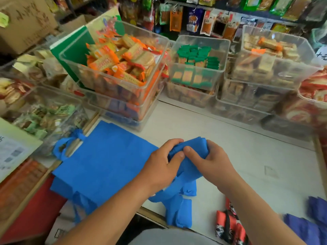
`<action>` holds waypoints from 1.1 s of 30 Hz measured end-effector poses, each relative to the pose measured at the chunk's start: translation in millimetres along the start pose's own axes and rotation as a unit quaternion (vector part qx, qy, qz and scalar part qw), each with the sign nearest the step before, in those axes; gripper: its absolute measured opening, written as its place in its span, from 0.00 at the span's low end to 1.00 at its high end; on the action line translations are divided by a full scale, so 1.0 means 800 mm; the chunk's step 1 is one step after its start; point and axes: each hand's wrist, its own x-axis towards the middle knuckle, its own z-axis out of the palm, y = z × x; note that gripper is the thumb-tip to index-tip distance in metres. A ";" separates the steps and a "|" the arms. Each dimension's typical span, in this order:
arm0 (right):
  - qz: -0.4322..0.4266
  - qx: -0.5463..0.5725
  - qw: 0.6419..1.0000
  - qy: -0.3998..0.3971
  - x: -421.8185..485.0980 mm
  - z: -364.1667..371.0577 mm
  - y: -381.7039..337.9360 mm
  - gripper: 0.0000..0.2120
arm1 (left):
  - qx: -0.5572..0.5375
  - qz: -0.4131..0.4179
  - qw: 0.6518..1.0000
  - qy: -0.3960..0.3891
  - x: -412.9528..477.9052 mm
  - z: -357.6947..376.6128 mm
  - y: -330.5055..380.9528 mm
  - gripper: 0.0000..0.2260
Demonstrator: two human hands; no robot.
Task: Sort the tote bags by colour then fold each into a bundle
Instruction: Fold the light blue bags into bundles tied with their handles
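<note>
A person folded a blue tote bag [192,147] into a bundle at the near middle of a white bench [247,156] in a snack shop. The left hand [163,164] and right hand [213,165] both had hold of the cloth, each grip closed tight, fingers wrapped over the wad and thumbs pressing its near face, almost touching. The bag's handles [178,211] trailed loose over the bench's front edge, so the fold looked only partly done, while the sorting appeared largely settled, the colours lying apart. The next move would likely call for tucking or winding those handles in while one grip kept the wad from springing open. Counted: one blue bag in hand; a flat blue pile [106,165] just to its left, at least two bags by the layered edges, exact number unclear; one red patterned bag [228,225] at the near edge; purple cloth [311,225] at far right, blurred, number unclear. Three clear tubs [99,71] of snacks topped the stacks behind.
</note>
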 end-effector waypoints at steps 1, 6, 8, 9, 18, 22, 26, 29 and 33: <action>0.009 0.007 1.000 0.012 -0.001 0.006 0.000 0.16 | 0.024 -0.013 0.999 -0.020 -0.009 -0.008 -0.004 0.26; 0.073 0.043 0.994 0.073 0.006 0.031 -0.004 0.18 | 0.353 0.094 0.931 -0.018 -0.049 -0.039 -0.029 0.40; 0.090 0.047 0.992 0.072 0.007 0.036 -0.003 0.18 | 0.370 0.180 0.911 0.038 -0.050 -0.054 -0.047 0.20; 0.101 0.049 0.991 0.066 0.008 0.038 -0.002 0.18 | 0.339 0.207 0.916 0.051 -0.049 -0.064 -0.056 0.12; 0.203 0.083 0.976 -0.008 0.022 0.053 0.021 0.26 | -0.072 0.083 0.993 0.033 -0.076 -0.146 -0.041 0.09; 0.220 0.120 0.967 -0.040 0.010 0.064 0.017 0.27 | -0.136 0.041 0.984 0.106 -0.061 -0.148 -0.050 0.12; 0.170 0.129 0.976 -0.038 -0.006 0.070 0.012 0.25 | -0.133 -0.070 0.978 0.144 -0.029 -0.138 -0.067 0.20; 0.076 0.114 0.989 -0.049 -0.020 0.066 0.000 0.24 | -0.134 -0.205 0.968 0.061 -0.006 -0.134 -0.083 0.18; 0.015 0.132 0.986 -0.101 -0.029 0.047 -0.011 0.20 | -0.101 -0.253 0.960 -0.070 0.010 -0.116 -0.085 0.15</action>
